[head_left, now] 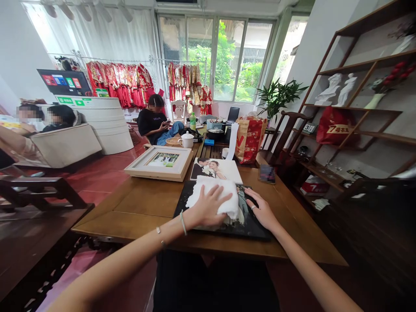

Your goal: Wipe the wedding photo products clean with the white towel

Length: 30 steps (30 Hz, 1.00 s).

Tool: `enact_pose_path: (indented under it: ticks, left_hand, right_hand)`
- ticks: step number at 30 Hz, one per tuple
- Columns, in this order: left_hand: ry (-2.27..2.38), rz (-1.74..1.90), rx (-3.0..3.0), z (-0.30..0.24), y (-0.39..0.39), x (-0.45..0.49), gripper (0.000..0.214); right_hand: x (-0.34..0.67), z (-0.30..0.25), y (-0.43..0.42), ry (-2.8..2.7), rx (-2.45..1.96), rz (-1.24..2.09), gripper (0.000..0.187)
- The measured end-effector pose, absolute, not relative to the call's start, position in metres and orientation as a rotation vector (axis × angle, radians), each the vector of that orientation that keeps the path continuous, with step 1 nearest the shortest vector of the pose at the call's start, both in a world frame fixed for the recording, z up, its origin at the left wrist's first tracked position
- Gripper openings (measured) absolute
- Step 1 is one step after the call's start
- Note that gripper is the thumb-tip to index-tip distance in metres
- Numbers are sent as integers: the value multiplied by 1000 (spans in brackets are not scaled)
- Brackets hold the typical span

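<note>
A dark photo panel lies flat on the wooden table in front of me. On top of it rests a white cloth. My left hand is laid over the cloth with its fingers spread, pressing it against the panel. The cloth and hand hide much of the panel's picture. My right hand lies flat on the panel's right side, fingers stretched out, a ring on one finger. Just beyond the panel is a light photo print of a couple.
A pale framed picture lies at the table's far left, near a white lidded cup. Behind the print stands a red and tan paper bag. A small dark card lies at right. A person sits beyond the table.
</note>
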<state>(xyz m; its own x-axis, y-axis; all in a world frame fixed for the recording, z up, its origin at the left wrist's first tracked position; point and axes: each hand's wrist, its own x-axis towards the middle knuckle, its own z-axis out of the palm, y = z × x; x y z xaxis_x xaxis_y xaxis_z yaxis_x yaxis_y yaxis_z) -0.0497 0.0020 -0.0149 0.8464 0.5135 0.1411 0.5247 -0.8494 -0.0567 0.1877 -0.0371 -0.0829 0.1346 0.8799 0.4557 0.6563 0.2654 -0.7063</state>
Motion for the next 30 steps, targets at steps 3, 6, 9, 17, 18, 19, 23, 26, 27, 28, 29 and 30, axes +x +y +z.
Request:
enact_pose_path:
  ticks: [3, 6, 9, 17, 18, 19, 23, 26, 27, 28, 29, 30]
  left_hand:
    - [-897, -195, -2865, -14, 27, -42, 59]
    - [-921, -177, -2844, -13, 35, -42, 58]
    - [-886, -160, -2881, -13, 22, -51, 60]
    - [-785, -81, -3007, -13, -56, -82, 88]
    - [-786, -79, -3013, -13, -59, -83, 88]
    - [-784, -88, -3018, -13, -59, -83, 87]
    - [-810, -170, -2994, -16, -34, -75, 76]
    - [-901, -190, -2932, -18, -2, -65, 66]
    - [-934, -189, -2913, -18, 9, -62, 63]
    - [-965, -190, -2894, -18, 19, -59, 61]
    - [-991, -192, -2878, -18, 27, -57, 59]
    - [-1008, -195, -2864, -18, 34, -55, 57]
  right_hand:
    - [187, -83, -41, -1587, -1463, 304, 37]
    - [187, -83, -42, -1582, -1469, 310, 37]
    - [188, -83, -40, -1589, -1472, 313, 38]
    - [191, -85, -29, -1575, -1451, 301, 36]
    - [191, -85, -29, -1573, -1446, 297, 36]
    - [191, -85, -29, -1572, -1443, 296, 36]
    - [190, -84, -33, -1568, -1447, 303, 36]
    - [190, -85, -37, -1561, -1443, 305, 35]
    - [189, -85, -38, -1560, -1439, 306, 35]
    - [189, -85, -39, -1559, -1436, 307, 35]
    - [189, -86, -40, -1559, -1434, 309, 36]
    - [189, -86, -41, -1558, -1435, 313, 36]
